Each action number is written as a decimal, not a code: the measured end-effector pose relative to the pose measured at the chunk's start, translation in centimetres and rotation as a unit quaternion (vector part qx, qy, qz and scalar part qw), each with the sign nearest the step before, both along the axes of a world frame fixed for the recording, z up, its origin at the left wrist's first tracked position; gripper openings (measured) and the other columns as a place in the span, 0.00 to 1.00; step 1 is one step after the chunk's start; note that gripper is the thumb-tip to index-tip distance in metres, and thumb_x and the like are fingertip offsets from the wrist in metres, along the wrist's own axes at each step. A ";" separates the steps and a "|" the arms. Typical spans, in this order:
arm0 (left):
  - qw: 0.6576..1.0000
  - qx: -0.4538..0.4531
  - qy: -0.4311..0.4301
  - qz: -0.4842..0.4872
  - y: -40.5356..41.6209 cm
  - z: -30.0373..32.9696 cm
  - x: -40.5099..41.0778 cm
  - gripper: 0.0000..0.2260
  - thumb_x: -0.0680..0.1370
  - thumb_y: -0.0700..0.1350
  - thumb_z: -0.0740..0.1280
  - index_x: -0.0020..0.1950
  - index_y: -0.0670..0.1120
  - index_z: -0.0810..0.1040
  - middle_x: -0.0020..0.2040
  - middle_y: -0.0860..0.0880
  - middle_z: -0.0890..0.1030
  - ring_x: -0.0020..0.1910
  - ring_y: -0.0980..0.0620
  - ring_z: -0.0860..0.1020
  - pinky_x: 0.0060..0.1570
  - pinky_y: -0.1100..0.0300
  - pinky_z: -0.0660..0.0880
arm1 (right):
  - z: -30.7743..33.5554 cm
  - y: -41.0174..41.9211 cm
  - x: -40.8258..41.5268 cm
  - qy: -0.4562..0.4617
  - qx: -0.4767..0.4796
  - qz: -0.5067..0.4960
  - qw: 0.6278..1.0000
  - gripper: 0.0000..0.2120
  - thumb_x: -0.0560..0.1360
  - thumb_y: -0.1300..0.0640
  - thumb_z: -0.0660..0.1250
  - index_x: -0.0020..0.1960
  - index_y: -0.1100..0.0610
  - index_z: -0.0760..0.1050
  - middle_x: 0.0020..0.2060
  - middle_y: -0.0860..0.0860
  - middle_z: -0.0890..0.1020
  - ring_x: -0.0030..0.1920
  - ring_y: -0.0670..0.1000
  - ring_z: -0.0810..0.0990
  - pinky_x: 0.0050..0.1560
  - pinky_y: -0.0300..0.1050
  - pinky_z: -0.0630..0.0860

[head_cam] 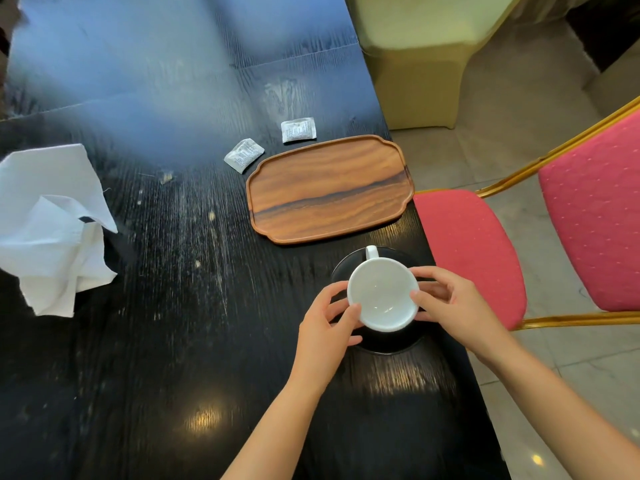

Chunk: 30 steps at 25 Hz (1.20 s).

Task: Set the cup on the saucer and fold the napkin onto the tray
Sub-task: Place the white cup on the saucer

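An empty white cup sits upright over a black saucer near the table's right edge, its handle pointing away from me. My left hand grips the cup's left rim with thumb and fingers. On the opposite side my right hand clasps the rim. Whether the cup rests on the saucer or hovers just above it, I cannot tell. Beyond the cup lies an empty wooden tray. A crumpled white napkin lies far off at the table's left edge.
Two small white sachets lie just beyond the tray's far-left corner. The black table ends close to the right of the saucer. A red-cushioned chair with a gold frame stands beside that edge.
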<state>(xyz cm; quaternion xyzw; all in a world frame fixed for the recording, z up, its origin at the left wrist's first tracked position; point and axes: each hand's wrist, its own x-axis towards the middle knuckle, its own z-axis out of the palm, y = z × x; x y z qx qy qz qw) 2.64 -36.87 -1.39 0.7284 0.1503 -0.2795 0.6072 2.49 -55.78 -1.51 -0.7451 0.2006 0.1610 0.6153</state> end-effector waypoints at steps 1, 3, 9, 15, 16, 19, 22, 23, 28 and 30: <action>1.000 0.020 -0.012 0.003 0.0 0.2 -0.1 0.15 0.77 0.47 0.65 0.62 0.58 0.70 0.57 0.53 0.80 0.46 0.56 0.82 0.44 0.60 0.81 | 0.1 0.0 0.0 -0.005 -0.011 0.004 1.000 0.14 0.74 0.64 0.65 0.53 0.47 0.76 0.47 0.49 0.83 0.46 0.47 0.83 0.42 0.43 0.82; 0.998 0.049 -0.032 0.013 0.0 0.4 -0.3 0.18 0.76 0.47 0.66 0.65 0.57 0.69 0.57 0.55 0.78 0.46 0.55 0.82 0.44 0.58 0.81 | 0.2 0.0 -0.1 -0.023 -0.047 0.010 0.999 0.15 0.74 0.62 0.65 0.51 0.41 0.75 0.48 0.45 0.82 0.46 0.47 0.82 0.42 0.44 0.81; 0.998 0.043 -0.044 0.012 -0.2 1.0 -0.8 0.18 0.75 0.42 0.67 0.63 0.56 0.73 0.58 0.54 0.78 0.47 0.55 0.82 0.45 0.59 0.81 | 0.7 0.0 -0.2 -0.045 -0.057 0.026 0.997 0.17 0.74 0.63 0.65 0.49 0.40 0.77 0.47 0.46 0.82 0.46 0.47 0.82 0.40 0.38 0.80; 0.998 0.041 -0.041 0.028 -0.3 0.8 -1.7 0.20 0.75 0.42 0.68 0.66 0.54 0.72 0.59 0.54 0.78 0.49 0.54 0.82 0.46 0.59 0.81 | 0.5 0.1 -0.7 -0.044 -0.058 0.023 0.997 0.17 0.75 0.63 0.65 0.51 0.40 0.77 0.48 0.47 0.81 0.47 0.46 0.81 0.39 0.36 0.79; 0.998 0.041 -0.043 0.029 -0.3 0.7 -1.7 0.20 0.75 0.42 0.68 0.66 0.54 0.72 0.59 0.54 0.78 0.49 0.55 0.82 0.46 0.59 0.81 | 0.5 0.1 -0.7 -0.045 -0.060 0.023 0.997 0.17 0.75 0.63 0.65 0.51 0.40 0.76 0.48 0.46 0.81 0.48 0.46 0.81 0.39 0.35 0.79; 0.998 0.036 -0.050 0.032 -0.3 0.7 -1.7 0.20 0.75 0.42 0.68 0.66 0.55 0.72 0.59 0.55 0.78 0.48 0.56 0.82 0.46 0.60 0.81 | 0.5 0.1 -0.7 -0.046 -0.059 0.024 0.997 0.17 0.75 0.62 0.65 0.51 0.39 0.76 0.48 0.45 0.81 0.47 0.45 0.81 0.38 0.35 0.79; 0.997 0.033 -0.056 0.034 -0.3 0.6 -1.8 0.20 0.75 0.42 0.68 0.66 0.55 0.72 0.58 0.56 0.78 0.47 0.57 0.82 0.46 0.59 0.81 | 0.4 0.1 -0.8 -0.047 -0.058 0.022 0.997 0.16 0.75 0.62 0.65 0.51 0.40 0.76 0.48 0.45 0.81 0.47 0.45 0.81 0.38 0.35 0.79; 0.997 0.033 -0.059 0.036 -0.3 0.5 -1.8 0.20 0.75 0.42 0.68 0.66 0.55 0.72 0.58 0.57 0.78 0.47 0.58 0.82 0.46 0.59 0.81 | 0.4 0.0 -0.8 -0.047 -0.061 0.021 0.997 0.16 0.75 0.62 0.65 0.52 0.41 0.76 0.48 0.45 0.81 0.47 0.45 0.81 0.38 0.34 0.79; 0.996 0.045 -0.074 0.031 -0.3 0.0 -1.9 0.20 0.76 0.42 0.68 0.66 0.56 0.72 0.57 0.59 0.78 0.47 0.59 0.81 0.49 0.58 0.80 | 0.2 0.1 -0.7 -0.046 -0.072 0.018 0.996 0.15 0.75 0.63 0.65 0.53 0.43 0.76 0.47 0.44 0.81 0.47 0.45 0.81 0.38 0.35 0.79; 0.995 0.051 -0.082 0.023 -0.2 -0.1 -1.9 0.20 0.76 0.42 0.67 0.66 0.55 0.72 0.56 0.60 0.78 0.46 0.59 0.81 0.52 0.56 0.79 | 0.2 -0.1 -0.6 -0.044 -0.079 0.028 0.996 0.14 0.75 0.62 0.65 0.53 0.43 0.76 0.47 0.44 0.81 0.47 0.45 0.81 0.39 0.37 0.80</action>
